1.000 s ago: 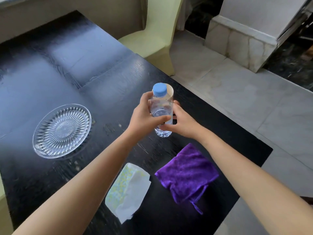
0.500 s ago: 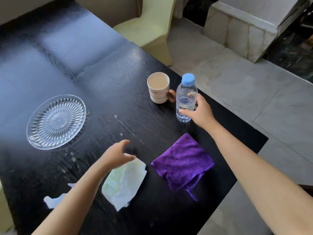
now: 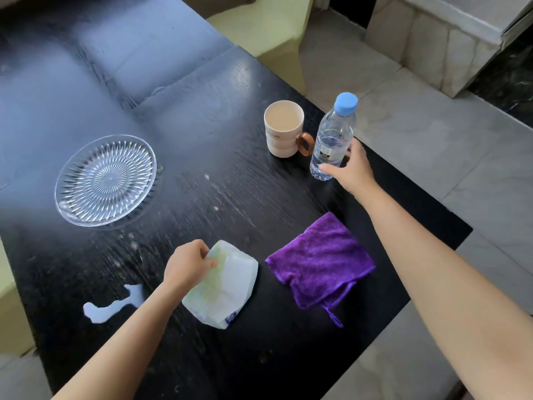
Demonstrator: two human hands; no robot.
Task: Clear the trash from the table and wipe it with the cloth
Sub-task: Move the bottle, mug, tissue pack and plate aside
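Trash on the black table (image 3: 202, 116): a crumpled white wrapper (image 3: 227, 287) with faint yellow-green print and a small blue mark at its near corner, lying just left of the purple cloth (image 3: 320, 261). A second piece, a torn white scrap (image 3: 114, 306), lies further left of the cloth, beyond the wrapper and near the table's front edge.

Step in hand, as judged: trash pickup, wiping not yet begun. Left hand (image 3: 187, 265) sits on the wrapper's far-left edge, fingers curled and pinching the plastic; the wrapper's near part rests flat on the table, so not yet lifted. Right hand (image 3: 353, 168) is at the base of the water bottle (image 3: 331, 140), beyond the cloth; thumb and fingers spread loosely around the bottle's lower part. Cannot tell whether they grip it or merely touch it. Bottle stands upright, blue cap on, touching or just beside the handle of the cream mug (image 3: 284, 128).

Next move calls for: lifting the wrapper clear, collecting the scrap, then taking the cloth. Wrapper looks thin and light, likely to crumple readily.

Cloth: folded roughly, plush, loose loop trailing at its near corner. Pale crumbs and smears show on the table beyond and left of the cloth, toward the clear glass plate (image 3: 105, 180)
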